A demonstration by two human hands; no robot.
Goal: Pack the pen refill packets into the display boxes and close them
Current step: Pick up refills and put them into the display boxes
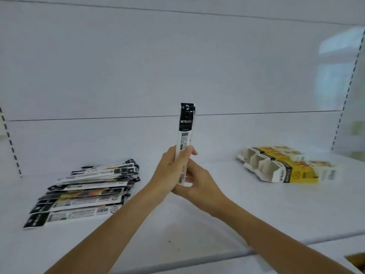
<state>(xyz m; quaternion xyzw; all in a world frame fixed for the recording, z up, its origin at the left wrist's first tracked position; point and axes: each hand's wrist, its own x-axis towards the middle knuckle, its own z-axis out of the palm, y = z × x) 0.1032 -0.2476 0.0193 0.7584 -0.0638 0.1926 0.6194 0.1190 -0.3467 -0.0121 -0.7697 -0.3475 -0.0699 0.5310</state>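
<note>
A small stack of black-and-white pen refill packets [185, 131] stands upright in front of me, above the white shelf. My left hand [170, 171] grips its middle with fingers wrapped round it. My right hand [199, 184] holds the lower end from below and the right. A pile of several more refill packets [88, 190] lies flat on the shelf at the left. Three yellow-and-white display boxes [282, 165] lie on their sides at the right, open ends facing left.
The white shelf [177, 234] has a front edge running low across the view. Slotted uprights stand at the left [10, 143] and right [347, 86]. A brown cardboard corner [357, 261] shows at the bottom right.
</note>
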